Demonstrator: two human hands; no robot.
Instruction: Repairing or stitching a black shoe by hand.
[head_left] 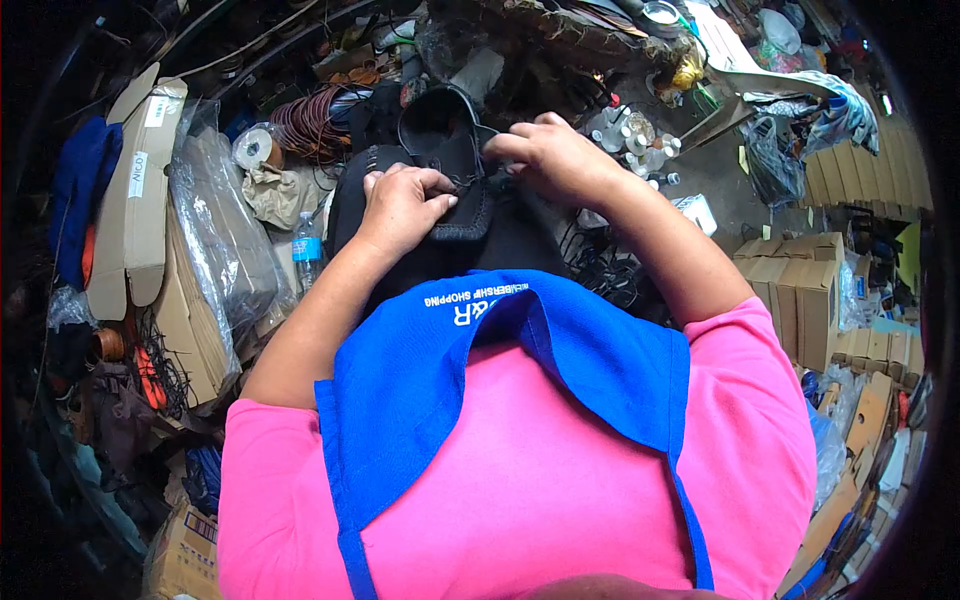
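A black shoe (470,211) rests over my dark-clad lap, its round collar pointing away from me and its toe toward me. Stitching runs along the toe's edge. My left hand (405,206) is closed on the shoe's upper from the left, thumb and fingers pressed close to the seam. Just right of the shoe, my right hand (553,160) is raised with its fingers curled together. Whatever those fingers pinch is too small to make out; a thin dark strand seems to run near them.
On the left are a plastic water bottle (307,250), a spool (257,148), a coil of brown cord (318,122) and plastic-wrapped cardboard (225,220). Several small bottles (640,140) stand to the right, before stacked cardboard boxes (795,290). A blue apron (400,400) covers my chest.
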